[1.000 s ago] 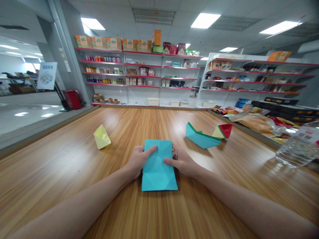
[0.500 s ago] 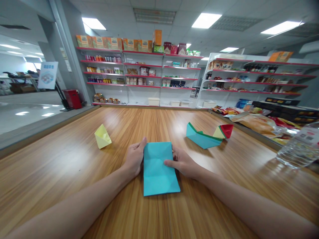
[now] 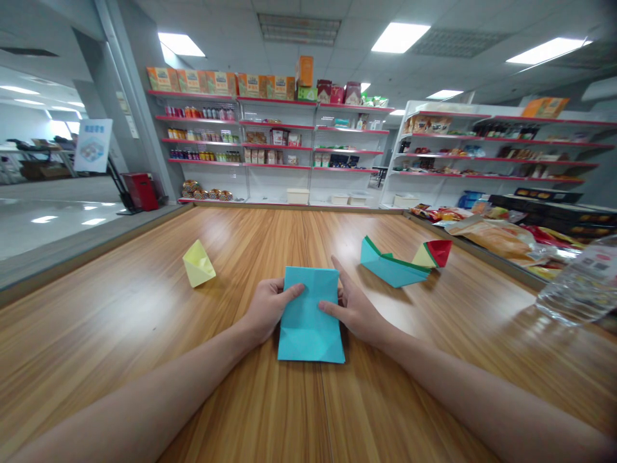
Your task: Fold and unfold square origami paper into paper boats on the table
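Note:
A folded sheet of light-blue paper (image 3: 311,325) is held up over the wooden table, with creases across it and a bend near its lower edge. My left hand (image 3: 270,307) grips its left side, thumb on the front face and the other fingers behind. On the right side, my right hand (image 3: 355,310) pinches it with the thumb on the front; the index finger points up past the edge and the remaining fingers are mostly hidden. A blue and green folded paper boat (image 3: 395,269) lies to the right, touching or overlapping a red and yellow paper piece (image 3: 434,254). To the left stands a yellow folded paper shape (image 3: 198,265).
A clear plastic bottle (image 3: 578,289) stands at the table's right edge. Beyond that edge lie snack packets (image 3: 496,236) and black boxes (image 3: 554,215). Shelves (image 3: 274,125) with goods stand behind the wooden table (image 3: 120,360); a sign (image 3: 93,146) is at far left.
The blue paper has tilted and risen slightly, its lower edge now higher. My left thumb has moved from the edge onto the front face. My right index finger has extended upward.

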`<state>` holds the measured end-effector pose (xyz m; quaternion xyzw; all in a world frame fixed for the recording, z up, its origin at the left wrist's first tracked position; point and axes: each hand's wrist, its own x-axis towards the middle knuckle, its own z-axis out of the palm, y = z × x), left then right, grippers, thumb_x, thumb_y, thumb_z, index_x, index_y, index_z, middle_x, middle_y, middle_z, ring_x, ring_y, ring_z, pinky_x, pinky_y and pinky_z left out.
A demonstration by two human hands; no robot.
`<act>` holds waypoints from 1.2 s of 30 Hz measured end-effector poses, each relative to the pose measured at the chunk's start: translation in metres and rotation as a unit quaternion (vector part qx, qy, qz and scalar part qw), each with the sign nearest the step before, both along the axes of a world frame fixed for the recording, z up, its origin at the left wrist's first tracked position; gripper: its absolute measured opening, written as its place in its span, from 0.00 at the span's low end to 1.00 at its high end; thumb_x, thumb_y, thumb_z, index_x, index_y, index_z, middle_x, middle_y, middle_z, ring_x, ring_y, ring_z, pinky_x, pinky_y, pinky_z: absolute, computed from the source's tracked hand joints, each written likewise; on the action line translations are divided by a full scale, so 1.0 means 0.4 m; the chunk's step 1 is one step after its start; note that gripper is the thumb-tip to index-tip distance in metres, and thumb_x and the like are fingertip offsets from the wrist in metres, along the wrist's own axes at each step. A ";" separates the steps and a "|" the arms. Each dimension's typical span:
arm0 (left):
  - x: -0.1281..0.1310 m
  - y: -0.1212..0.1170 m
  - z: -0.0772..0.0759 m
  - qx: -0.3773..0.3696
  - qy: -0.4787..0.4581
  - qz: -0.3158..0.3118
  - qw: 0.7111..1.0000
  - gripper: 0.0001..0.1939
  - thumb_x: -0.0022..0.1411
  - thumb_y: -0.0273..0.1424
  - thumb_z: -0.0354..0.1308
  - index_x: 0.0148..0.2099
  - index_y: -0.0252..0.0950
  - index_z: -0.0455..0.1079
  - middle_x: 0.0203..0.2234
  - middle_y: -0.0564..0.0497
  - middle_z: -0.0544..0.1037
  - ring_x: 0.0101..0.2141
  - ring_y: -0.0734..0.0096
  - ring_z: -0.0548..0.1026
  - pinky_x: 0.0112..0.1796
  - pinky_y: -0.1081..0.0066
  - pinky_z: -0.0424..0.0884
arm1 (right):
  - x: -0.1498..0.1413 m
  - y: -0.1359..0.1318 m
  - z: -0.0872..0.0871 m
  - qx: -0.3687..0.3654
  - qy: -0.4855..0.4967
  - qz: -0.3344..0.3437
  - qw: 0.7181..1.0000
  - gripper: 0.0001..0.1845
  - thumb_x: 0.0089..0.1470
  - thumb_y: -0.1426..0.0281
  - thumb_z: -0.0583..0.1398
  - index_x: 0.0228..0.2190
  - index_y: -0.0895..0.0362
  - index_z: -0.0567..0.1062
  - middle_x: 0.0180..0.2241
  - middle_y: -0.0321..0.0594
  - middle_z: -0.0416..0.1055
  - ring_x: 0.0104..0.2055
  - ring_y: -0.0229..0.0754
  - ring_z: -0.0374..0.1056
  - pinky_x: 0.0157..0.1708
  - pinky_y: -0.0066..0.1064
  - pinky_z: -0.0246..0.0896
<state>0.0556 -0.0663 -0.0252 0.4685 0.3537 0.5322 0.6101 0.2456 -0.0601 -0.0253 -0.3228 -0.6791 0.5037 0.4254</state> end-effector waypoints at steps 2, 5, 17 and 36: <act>0.000 0.001 -0.001 -0.006 -0.001 0.000 1.000 0.16 0.49 0.37 0.66 0.35 0.28 0.75 0.28 0.43 0.79 0.26 0.66 0.76 0.32 0.66 0.72 | -0.003 -0.005 0.004 0.008 -0.001 0.002 1.000 0.46 0.51 0.67 0.62 0.61 0.51 0.40 0.34 0.39 0.72 0.33 0.41 0.70 0.31 0.36 0.69; 0.001 0.002 -0.002 -0.013 -0.008 0.001 1.000 0.17 0.48 0.38 0.66 0.34 0.28 0.74 0.27 0.43 0.79 0.26 0.66 0.76 0.31 0.67 0.72 | -0.003 -0.002 0.000 0.005 0.008 0.025 1.000 0.44 0.51 0.66 0.62 0.61 0.50 0.42 0.36 0.40 0.72 0.36 0.43 0.70 0.35 0.38 0.69; 0.003 0.005 0.005 -0.056 -0.041 0.012 0.997 0.22 0.48 0.46 0.63 0.29 0.29 0.73 0.23 0.43 0.79 0.23 0.65 0.75 0.27 0.68 0.71 | 0.000 0.006 -0.009 0.018 -0.019 0.044 0.999 0.22 0.51 0.63 0.61 0.47 0.56 0.67 0.41 0.43 0.73 0.43 0.47 0.69 0.43 0.42 0.67; 0.005 0.003 0.016 -0.073 -0.035 0.064 0.995 0.24 0.45 0.49 0.63 0.18 0.33 0.64 0.13 0.51 0.70 0.15 0.74 0.66 0.19 0.74 0.61 | 0.006 0.003 -0.026 0.043 -0.090 0.045 0.994 0.17 0.55 0.59 0.57 0.39 0.58 0.73 0.37 0.42 0.74 0.38 0.45 0.70 0.38 0.38 0.67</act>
